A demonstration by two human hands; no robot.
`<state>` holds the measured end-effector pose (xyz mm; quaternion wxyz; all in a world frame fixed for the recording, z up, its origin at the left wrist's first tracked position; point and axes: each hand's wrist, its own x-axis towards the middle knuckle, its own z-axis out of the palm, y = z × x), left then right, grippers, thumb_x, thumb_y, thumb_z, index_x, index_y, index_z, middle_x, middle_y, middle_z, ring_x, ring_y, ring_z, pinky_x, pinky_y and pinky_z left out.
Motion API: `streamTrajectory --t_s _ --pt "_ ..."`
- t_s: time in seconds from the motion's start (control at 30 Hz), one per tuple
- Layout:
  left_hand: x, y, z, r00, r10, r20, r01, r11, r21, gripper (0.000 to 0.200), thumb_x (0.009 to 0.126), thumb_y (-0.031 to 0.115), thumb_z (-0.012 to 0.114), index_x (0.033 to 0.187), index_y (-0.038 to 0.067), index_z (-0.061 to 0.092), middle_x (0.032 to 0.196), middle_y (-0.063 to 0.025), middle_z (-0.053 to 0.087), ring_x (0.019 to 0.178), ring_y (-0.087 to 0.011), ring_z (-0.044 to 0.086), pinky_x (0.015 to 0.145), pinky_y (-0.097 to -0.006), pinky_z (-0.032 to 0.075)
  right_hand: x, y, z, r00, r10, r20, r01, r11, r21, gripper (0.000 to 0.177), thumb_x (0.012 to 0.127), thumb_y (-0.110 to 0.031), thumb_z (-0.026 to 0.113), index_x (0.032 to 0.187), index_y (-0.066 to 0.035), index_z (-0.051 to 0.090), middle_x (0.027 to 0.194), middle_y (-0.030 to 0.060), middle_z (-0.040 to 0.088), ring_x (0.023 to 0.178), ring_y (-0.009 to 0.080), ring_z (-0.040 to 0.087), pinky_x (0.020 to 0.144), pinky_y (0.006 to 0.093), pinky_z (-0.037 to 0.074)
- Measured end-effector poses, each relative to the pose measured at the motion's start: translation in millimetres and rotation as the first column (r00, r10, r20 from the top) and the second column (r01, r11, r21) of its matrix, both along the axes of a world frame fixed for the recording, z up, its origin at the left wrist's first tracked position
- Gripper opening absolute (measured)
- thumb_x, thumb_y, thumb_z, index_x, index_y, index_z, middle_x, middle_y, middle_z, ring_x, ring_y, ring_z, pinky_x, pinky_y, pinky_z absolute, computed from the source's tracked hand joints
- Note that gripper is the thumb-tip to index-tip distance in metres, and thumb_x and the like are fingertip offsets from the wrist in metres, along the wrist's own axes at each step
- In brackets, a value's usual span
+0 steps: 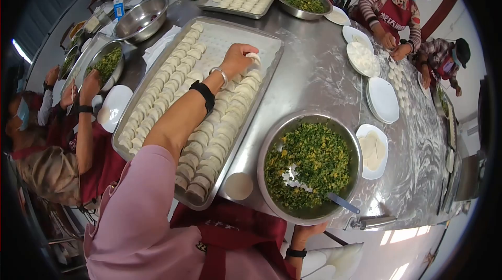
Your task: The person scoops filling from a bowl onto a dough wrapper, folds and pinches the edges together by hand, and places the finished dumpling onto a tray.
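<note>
Upper centre of frame, over the tray (235, 31): holding a dumpling (254, 59) with the left hand (238, 59).
Pinched narrow on the dumpling, at the top end of the right-side rows; touching the tray or just above it, cannot tell. At bottom edge, below the table rim, right hand (303, 234) half hidden; cannot tell its grip. Lower right of centre, just beside the tray, bowl of green filling (260, 167) with spoon (342, 202); right of that, plate of wrappers (374, 174).
</note>
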<state>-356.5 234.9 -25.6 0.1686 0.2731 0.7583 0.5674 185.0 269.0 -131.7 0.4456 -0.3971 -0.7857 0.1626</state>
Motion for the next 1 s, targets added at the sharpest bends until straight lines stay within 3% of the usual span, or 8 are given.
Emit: streamTrajectory --t_s 0.07,0.17,0.5,0.7,0.83,0.93,0.97,1.0 --pt "-4.1 11.7 -9.9 1.0 -0.017 -0.002 0.017 0.999 -0.05 0.031 0.082 -0.007 0.065 0.111 -0.001 0.073 0.095 -0.0043 0.072 0.083 -0.0098 0.064 0.076 -0.0237 0.052 -3.4 -2.6 -1.8 0.965 -0.053 -0.255 -0.019 0.962 -0.272 0.045 0.093 -0.037 0.064 0.11 0.004 0.063 0.098 0.0136 0.066 0.085 0.0287 0.063 0.073 0.0415 0.051" --pt "-14.5 24.1 -26.6 0.999 -0.048 -0.024 0.045 0.99 -0.134 0.029 0.079 -0.005 0.066 0.107 0.0 0.074 0.093 -0.0065 0.073 0.084 -0.0136 0.067 0.077 -0.0257 0.053 9.0 -1.4 -10.5 0.999 -0.027 -0.034 0.02 0.983 -0.181 0.041 0.091 -0.031 0.067 0.113 0.003 0.064 0.103 0.0163 0.066 0.088 0.0331 0.064 0.076 0.043 0.051" --pt "-26.7 32.9 -47.8 0.992 -0.085 -0.091 0.062 0.97 -0.233 0.023 0.076 0.002 0.069 0.098 0.004 0.077 0.097 -0.0118 0.075 0.09 -0.0233 0.071 0.085 -0.0307 0.054 15.5 -1.2 -29.0 0.932 -0.13 -0.337 -0.042 0.888 -0.458 0.041 0.094 -0.033 0.06 0.108 0.006 0.063 0.094 0.0149 0.067 0.081 0.0262 0.064 0.071 0.0386 0.052" --pt "-24.4 32.9 -48.6 0.993 -0.097 -0.069 0.078 0.967 -0.241 0.025 0.078 0.002 0.067 0.1 0.005 0.077 0.098 -0.0121 0.076 0.091 -0.0224 0.071 0.086 -0.03 0.054 3.7 -3.1 -7.4 0.99 -0.046 -0.131 0.008 0.96 -0.279 0.043 0.101 -0.037 0.05 0.107 0.004 0.062 0.094 0.0116 0.067 0.08 0.0228 0.063 0.069 0.0376 0.053" --pt "-24.2 30.1 -49.6 0.982 -0.158 -0.105 0.129 0.961 -0.244 0.028 0.078 0.003 0.066 0.104 0.007 0.077 0.099 -0.0126 0.076 0.091 -0.0222 0.071 0.085 -0.0305 0.054 1.8 -4.1 -9.2 0.937 -0.125 -0.327 -0.056 0.869 -0.492 0.045 0.1 -0.037 0.049 0.11 0.005 0.062 0.096 0.0115 0.067 0.082 0.0229 0.064 0.071 0.0369 0.053" --pt "-29.8 27.7 -59.8 0.896 -0.195 -0.399 0.09 0.959 -0.268 0.024 0.078 0.005 0.067 0.1 0.01 0.077 0.096 -0.0132 0.072 0.09 -0.0274 0.068 0.083 -0.0359 0.053 -6.1 -3.0 2.2 0.948 -0.114 -0.297 -0.029 0.899 -0.438 0.05 0.099 -0.04 0.047 0.113 0.006 0.062 0.097 0.0119 0.068 0.086 0.0237 0.065 0.075 0.0366 0.053" --pt "-27.2 26.4 -58.8 0.843 -0.193 -0.502 0.07 0.965 -0.252 0.02 0.08 0.006 0.068 0.097 0.01 0.076 0.096 -0.0144 0.07 0.092 -0.033 0.066 0.084 -0.04 0.053 -8.6 0.0 13.5 0.995 -0.034 -0.096 0.006 0.962 -0.274 0.051 0.098 -0.041 0.048 0.113 0.005 0.063 0.097 0.0112 0.069 0.085 0.0234 0.065 0.074 0.0361 0.053" --pt "-26.5 25.0 -59.1 0.783 -0.219 -0.582 0.064 0.959 -0.274 0.018 0.082 0.006 0.066 0.097 0.009 0.075 0.097 -0.0156 0.07 0.094 -0.0363 0.065 0.086 -0.0431 0.052 -13.5 0.2 17.4 0.973 -0.041 -0.229 -0.04 0.941 -0.336 0.049 0.097 -0.04 0.049 0.112 0.005 0.064 0.096 0.0114 0.069 0.084 0.0241 0.066 0.073 0.0364 0.053"
